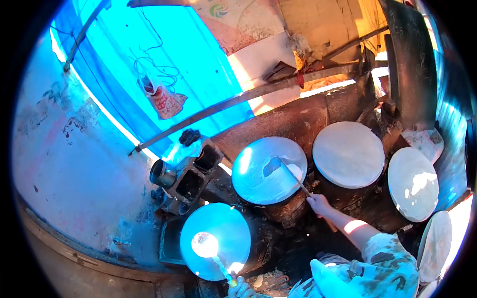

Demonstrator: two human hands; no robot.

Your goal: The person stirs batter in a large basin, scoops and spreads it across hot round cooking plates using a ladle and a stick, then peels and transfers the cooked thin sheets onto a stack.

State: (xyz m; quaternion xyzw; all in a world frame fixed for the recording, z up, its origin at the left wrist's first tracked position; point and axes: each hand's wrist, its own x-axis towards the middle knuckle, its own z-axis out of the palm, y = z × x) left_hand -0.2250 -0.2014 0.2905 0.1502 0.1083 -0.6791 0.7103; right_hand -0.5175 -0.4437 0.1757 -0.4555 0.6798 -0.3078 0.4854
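Observation:
My right hand (319, 204) is closed around the handle of a long-handled spreader (293, 177). Its flat, dark-looking head rests over a round griddle (243, 186) coated with wet white batter (263, 186). A whiter patch lies beside the tool's head. At the bottom, my left hand (241, 289) grips a ladle (218, 265) by its handle, partly cut off by the frame edge. The ladle's round bowl, washed out by sunlight, is over a wide round vessel (191, 223) with a pale blue-lit surface; whether it touches is unclear.
Behind and right stand round white-topped griddles (348, 154), (413, 184) and another pale disc (435, 246). Hollow blocks (191, 184) with a metal can (162, 174) stand left. A red-and-white bag (168, 102) hangs on the blue sheet. A wooden pole (218, 106) crosses behind.

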